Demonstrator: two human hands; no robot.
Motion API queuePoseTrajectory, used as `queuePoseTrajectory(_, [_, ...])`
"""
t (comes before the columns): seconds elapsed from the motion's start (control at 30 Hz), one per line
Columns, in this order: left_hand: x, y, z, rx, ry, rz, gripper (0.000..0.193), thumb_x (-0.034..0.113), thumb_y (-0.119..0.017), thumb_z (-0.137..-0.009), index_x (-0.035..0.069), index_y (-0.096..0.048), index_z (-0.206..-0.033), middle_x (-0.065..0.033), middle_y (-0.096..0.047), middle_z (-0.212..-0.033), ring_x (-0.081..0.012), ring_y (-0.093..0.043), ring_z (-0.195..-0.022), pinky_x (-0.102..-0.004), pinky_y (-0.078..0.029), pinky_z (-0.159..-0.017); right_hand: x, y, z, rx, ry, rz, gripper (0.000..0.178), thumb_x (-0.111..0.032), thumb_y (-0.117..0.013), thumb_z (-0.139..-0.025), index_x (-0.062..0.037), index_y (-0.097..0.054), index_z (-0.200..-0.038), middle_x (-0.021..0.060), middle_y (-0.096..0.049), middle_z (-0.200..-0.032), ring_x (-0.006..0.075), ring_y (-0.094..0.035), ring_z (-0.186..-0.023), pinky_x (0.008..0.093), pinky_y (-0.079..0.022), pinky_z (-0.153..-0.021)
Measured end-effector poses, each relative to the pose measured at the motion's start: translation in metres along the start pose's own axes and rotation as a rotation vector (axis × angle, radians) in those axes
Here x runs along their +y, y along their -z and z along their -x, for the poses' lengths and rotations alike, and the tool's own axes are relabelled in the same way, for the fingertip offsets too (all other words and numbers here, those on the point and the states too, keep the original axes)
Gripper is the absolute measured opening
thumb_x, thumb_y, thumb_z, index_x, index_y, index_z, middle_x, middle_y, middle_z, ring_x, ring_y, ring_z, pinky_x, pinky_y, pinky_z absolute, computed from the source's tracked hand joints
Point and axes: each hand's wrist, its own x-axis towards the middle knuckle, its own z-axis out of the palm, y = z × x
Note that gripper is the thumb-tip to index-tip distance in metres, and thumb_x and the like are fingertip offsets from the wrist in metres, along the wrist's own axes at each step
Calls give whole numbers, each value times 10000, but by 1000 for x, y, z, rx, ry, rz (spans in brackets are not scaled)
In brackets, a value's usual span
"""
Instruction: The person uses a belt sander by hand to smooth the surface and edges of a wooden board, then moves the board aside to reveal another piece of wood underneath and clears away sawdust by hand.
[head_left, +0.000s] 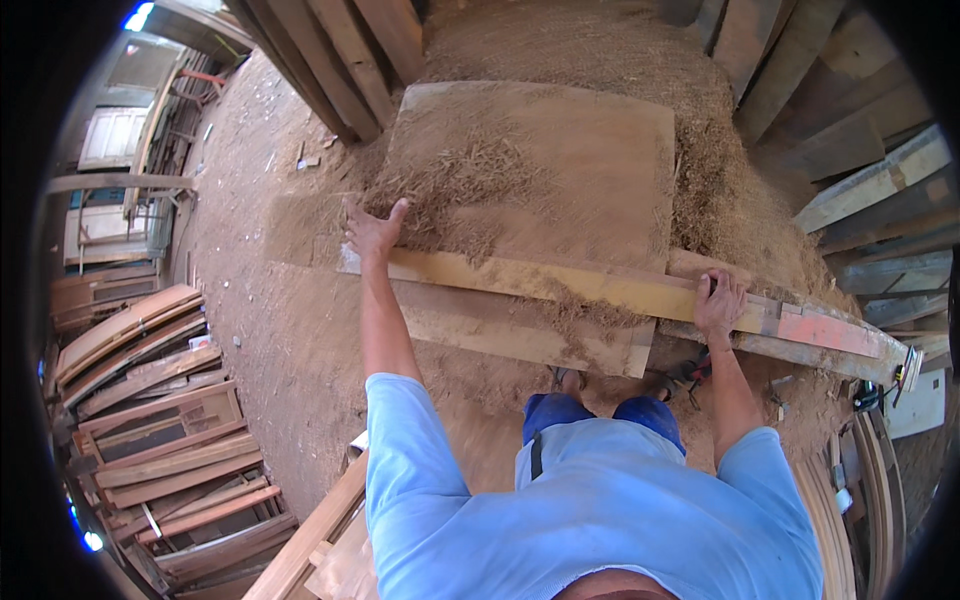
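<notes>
A long yellowish wooden plank (560, 284) lies across in front of me, above a wide board (600, 150) dusted with sawdust. At the plank's left end is my left hand (374, 232), its thumb spread away from its fingers; whether it presses on the wood is hard to tell. Further right, my right hand (720, 305) has its fingers bent over the plank and grips it. Wood shavings (480, 190) are heaped on the wide board, and some lie on the plank. Beyond my right hand, a reddish-painted piece (828, 330) continues along the same line.
Below the plank lies a lighter flat board (530, 340), near my feet (670, 385). Stacked planks and frames (170, 430) line the left side. Upright boards (350, 60) stand at the far side, and more timber (880, 180) leans at the right. Sawdust covers the floor (270, 330).
</notes>
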Motion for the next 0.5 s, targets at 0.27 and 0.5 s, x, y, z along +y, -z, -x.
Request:
queuePoseTrajectory(0.27, [86, -65, 30, -45, -178, -77, 1277, 885, -638, -698, 242, -81, -1651, -344, -180, -1625, -558, -165, -1492, -645, -106, -1209, 0, 8, 1, -14, -13, 32, 280, -364, -577, -948, -135, -648, -1093, 114, -636, -1104, 352, -563, -1089, 492, -369, -1028])
queuePoseTrajectory(0.5, [158, -98, 121, -67, -681, -198, 1032, 734, -713, -769, 301, -293, -1607, -292, -287, -1601, -539, -206, -1477, -656, -196, -1181, -10, 7, 2, 5, 12, -32, 264, -352, -587, -939, -136, -646, -1077, 112, -636, -1094, 351, -561, -1070, 497, -363, -1030])
